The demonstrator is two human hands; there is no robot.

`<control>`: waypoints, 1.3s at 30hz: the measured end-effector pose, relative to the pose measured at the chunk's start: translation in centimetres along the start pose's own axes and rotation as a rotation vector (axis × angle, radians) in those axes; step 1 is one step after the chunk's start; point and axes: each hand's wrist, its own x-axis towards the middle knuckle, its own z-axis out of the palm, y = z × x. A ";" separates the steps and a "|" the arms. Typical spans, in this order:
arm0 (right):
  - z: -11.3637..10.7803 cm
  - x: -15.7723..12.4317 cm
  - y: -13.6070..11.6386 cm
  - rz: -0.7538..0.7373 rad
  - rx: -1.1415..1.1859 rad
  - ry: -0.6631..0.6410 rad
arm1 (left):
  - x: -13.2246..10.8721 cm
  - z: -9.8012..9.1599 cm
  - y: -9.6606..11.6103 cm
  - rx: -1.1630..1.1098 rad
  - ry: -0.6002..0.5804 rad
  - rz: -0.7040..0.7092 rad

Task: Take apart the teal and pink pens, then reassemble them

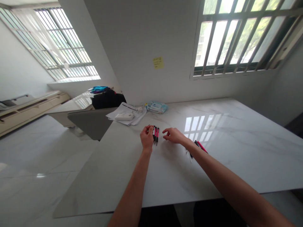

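Several black and pink pens (157, 134) lie side by side, tips toward me, near the middle of the white table. My left hand (146, 137) is closed at their left side, thumb and fingers pinched on the leftmost of them; part of that pen is hidden behind the hand. Just right of the row, my right hand (174, 135) hovers with thumb and fingers apart and nothing between them. Beneath my right forearm lie more pens, among them a red one (202, 146) and a thin white stick (190, 157), partly covered by the arm.
On the marbled table (113, 179), papers (125, 108) with a white box (124, 117) on them lie at the back left, beside a blue-and-white wipes pack (156, 107). A grey chair back (91, 121) stands past the left edge. A yellow note (158, 63) hangs on the wall.
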 end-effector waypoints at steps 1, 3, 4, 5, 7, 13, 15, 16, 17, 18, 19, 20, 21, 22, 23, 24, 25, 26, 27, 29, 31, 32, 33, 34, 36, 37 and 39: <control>-1.1 -0.5 0.8 -0.033 -0.003 0.001 | -0.1 0.2 0.0 0.017 -0.009 0.012; -3.6 -1.7 2.4 -0.121 0.003 -0.008 | -0.3 0.6 0.0 0.058 -0.053 0.033; -4.8 -2.5 3.2 -0.164 0.006 -0.022 | -0.5 0.9 -0.1 0.079 -0.081 0.048; -5.9 -3.4 3.8 -0.192 0.003 -0.031 | -0.7 1.2 -0.1 0.100 -0.111 0.067; -7.6 -5.1 5.0 -0.227 -0.010 -0.048 | -1.4 1.8 0.0 0.151 -0.170 0.110; -9.2 -8.4 7.2 -0.221 -0.042 -0.135 | -4.0 3.1 1.1 0.308 -0.353 0.228; -9.0 -8.6 7.4 -0.209 -0.074 -0.173 | -4.6 3.4 1.4 0.335 -0.404 0.252; -8.9 -8.6 7.4 -0.209 -0.086 -0.188 | -4.8 3.5 1.4 0.344 -0.418 0.261; -8.9 -8.6 7.3 -0.212 -0.094 -0.198 | -4.8 3.5 1.4 0.350 -0.429 0.268; -8.8 -8.6 7.3 -0.217 -0.099 -0.205 | -4.9 3.6 1.4 0.355 -0.434 0.274; -8.7 -8.6 7.1 -0.223 -0.103 -0.211 | -4.8 3.6 1.4 0.357 -0.438 0.280; -8.7 -8.6 7.0 -0.227 -0.108 -0.213 | -4.8 3.6 1.4 0.358 -0.441 0.286; -8.6 -8.6 6.9 -0.230 -0.115 -0.213 | -4.8 3.6 1.4 0.360 -0.443 0.292; -8.5 -8.6 6.8 -0.231 -0.124 -0.209 | -4.7 3.6 1.4 0.362 -0.446 0.296; -8.4 -8.6 6.7 -0.230 -0.138 -0.203 | -4.7 3.6 1.4 0.364 -0.449 0.297; -8.3 -8.6 6.7 -0.230 -0.154 -0.195 | -4.6 3.6 1.5 0.367 -0.453 0.296; -8.3 -8.6 6.7 -0.230 -0.169 -0.187 | -4.6 3.6 1.5 0.370 -0.457 0.293; -8.2 -8.6 6.7 -0.233 -0.182 -0.180 | -4.6 3.6 1.6 0.376 -0.462 0.290; -8.2 -8.5 6.8 -0.239 -0.188 -0.173 | -4.6 3.5 1.7 0.382 -0.468 0.287; -8.3 -8.4 6.9 -0.253 -0.185 -0.144 | -4.6 3.5 1.8 0.382 -0.493 0.263; -8.3 -8.3 6.8 -0.265 -0.167 -0.058 | -4.8 3.5 2.0 0.347 -0.547 0.186; -8.3 -8.2 6.6 -0.274 -0.154 0.000 | -5.0 3.5 2.0 0.319 -0.592 0.133; -8.2 -8.2 6.2 -0.291 -0.138 0.058 | -5.1 3.6 2.1 0.290 -0.645 0.080; -8.0 -8.2 5.8 -0.319 -0.119 0.106 | -5.4 3.7 2.0 0.261 -0.700 0.037; -7.5 -8.2 4.9 -0.400 -0.078 0.153 | -5.9 3.9 2.0 0.210 -0.788 -0.007; -7.2 -8.3 4.5 -0.439 -0.057 0.155 | -6.1 4.0 1.9 0.191 -0.809 -0.009; -6.7 -8.2 4.2 -0.485 -0.020 0.139 | -6.4 4.2 1.9 0.184 -0.794 0.011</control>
